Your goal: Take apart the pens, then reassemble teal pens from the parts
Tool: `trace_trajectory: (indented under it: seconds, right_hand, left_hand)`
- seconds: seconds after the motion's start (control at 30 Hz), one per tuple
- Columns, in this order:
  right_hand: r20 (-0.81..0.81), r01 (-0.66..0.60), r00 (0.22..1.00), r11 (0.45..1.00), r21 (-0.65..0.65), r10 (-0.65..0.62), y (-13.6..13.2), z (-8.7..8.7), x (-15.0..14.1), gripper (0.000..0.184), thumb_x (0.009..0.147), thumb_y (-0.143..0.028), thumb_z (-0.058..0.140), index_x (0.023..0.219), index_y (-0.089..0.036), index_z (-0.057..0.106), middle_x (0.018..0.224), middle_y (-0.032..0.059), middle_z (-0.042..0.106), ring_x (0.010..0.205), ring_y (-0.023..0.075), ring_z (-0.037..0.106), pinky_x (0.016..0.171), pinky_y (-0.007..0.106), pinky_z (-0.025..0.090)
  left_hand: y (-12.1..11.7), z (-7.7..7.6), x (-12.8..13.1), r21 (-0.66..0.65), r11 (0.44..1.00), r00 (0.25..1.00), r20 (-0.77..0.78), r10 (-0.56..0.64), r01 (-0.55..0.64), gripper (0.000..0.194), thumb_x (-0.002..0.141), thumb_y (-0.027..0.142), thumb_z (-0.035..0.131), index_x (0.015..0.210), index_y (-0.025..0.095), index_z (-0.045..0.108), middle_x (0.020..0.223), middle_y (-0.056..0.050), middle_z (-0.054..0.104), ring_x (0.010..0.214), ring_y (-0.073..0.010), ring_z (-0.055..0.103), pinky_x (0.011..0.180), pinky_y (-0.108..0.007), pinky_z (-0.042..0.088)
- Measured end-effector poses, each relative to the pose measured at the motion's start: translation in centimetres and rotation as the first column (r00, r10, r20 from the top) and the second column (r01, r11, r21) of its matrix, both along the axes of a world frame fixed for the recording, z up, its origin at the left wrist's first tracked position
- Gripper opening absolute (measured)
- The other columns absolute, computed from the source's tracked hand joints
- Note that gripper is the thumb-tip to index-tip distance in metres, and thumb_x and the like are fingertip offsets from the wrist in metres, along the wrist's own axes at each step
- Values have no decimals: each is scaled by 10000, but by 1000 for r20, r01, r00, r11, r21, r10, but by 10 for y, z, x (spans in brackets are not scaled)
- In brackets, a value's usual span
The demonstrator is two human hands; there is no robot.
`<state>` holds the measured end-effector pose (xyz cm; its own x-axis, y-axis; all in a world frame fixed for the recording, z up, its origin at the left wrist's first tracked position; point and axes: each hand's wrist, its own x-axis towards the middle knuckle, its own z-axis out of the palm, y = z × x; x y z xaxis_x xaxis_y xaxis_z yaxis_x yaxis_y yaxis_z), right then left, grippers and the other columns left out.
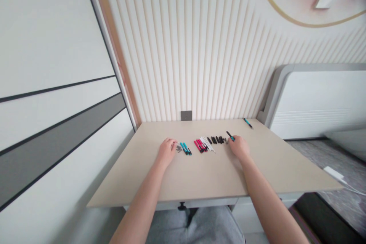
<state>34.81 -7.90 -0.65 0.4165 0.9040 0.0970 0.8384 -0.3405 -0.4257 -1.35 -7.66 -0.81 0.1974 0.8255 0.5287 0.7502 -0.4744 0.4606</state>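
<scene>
My right hand (239, 146), at the right of the row of pen parts, is closed on a pen (231, 136) with a black upper end and a teal lower part. Beside its fingertips lie small grey pieces (224, 140). My left hand (167, 148) rests at the row's left end, fingers curled together; anything in them is too small to make out. Right by it are a little heap of small grey parts (178, 148) and teal barrels (185, 148). Further along lie pink barrels (200, 145), thin white refills (207, 144) and black barrel pieces (215, 140).
Everything lies on a beige desk (200, 179). One teal and black pen (248, 123) is apart at the back right corner. A wall socket (186, 115) sits behind the desk, a white cabinet (57, 45) at left, a bed headboard (314, 95) at right.
</scene>
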Motion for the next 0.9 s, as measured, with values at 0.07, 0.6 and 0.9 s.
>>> trace_trajectory:
  seconds: [0.07,0.6,0.9]
  right_hand:
    - [2,-2,1000,1000,-10,2,1,1,0,351,908,-363,416,1001,-181,701,993,143,701,921,239,653,720,285,455]
    - [-30,21,999,999,26,-20,0,4,2,308,913,-329,436,1006,-185,691,977,144,699,918,243,654,737,308,456]
    - [-312,-298,836,850,433,452,-14,8,-72,382,893,-463,464,923,-166,703,751,37,685,689,172,595,630,246,407]
  left_hand:
    - [0,0,0,-4,1000,1000,-3,-3,3,175,893,179,475,872,179,649,903,-61,643,885,-196,603,828,-328,476]
    - [-1,2,1,-8,1000,999,20,-26,26,191,889,200,469,870,186,658,904,-65,657,881,-204,607,843,-355,475]
    - [-20,14,29,-128,937,936,185,-300,326,235,912,311,506,1064,196,643,930,-48,667,810,-157,605,722,-256,477]
